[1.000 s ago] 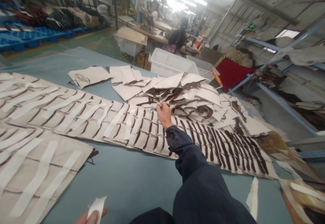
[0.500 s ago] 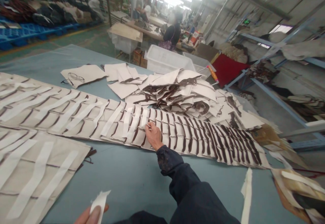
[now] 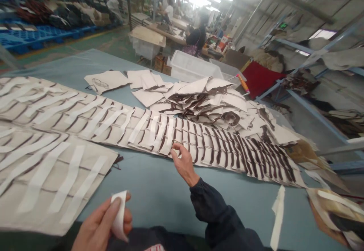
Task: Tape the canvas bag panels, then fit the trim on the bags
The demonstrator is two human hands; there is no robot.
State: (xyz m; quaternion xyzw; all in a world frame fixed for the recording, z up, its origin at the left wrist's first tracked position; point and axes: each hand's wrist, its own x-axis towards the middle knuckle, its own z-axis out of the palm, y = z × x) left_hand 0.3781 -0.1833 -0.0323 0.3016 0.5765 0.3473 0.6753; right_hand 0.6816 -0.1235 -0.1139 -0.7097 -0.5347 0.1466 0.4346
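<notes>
At near left, the left hand [image 3: 104,220], now further into view, pinches a folded white fabric strip [image 3: 119,215]. Beyond, the right hand [image 3: 185,164] has lowered to the near edge of overlapping beige dark-edged panels [image 3: 204,145] on the blue-green desk [image 3: 153,194], fingers loosely curved, slightly parted, beside the flatter-lying white strip [image 3: 170,131].

left hand [image 3: 106,220] pinching white strip [image 3: 119,216], right hand [image 3: 182,160] at row of overlapping pale panels [image 3: 136,129], 1 pair of glasses [image 3: 99,85] beyond

White strips [image 3: 73,179] look papery and matt, cream panels [image 3: 51,225] like cloth
</notes>
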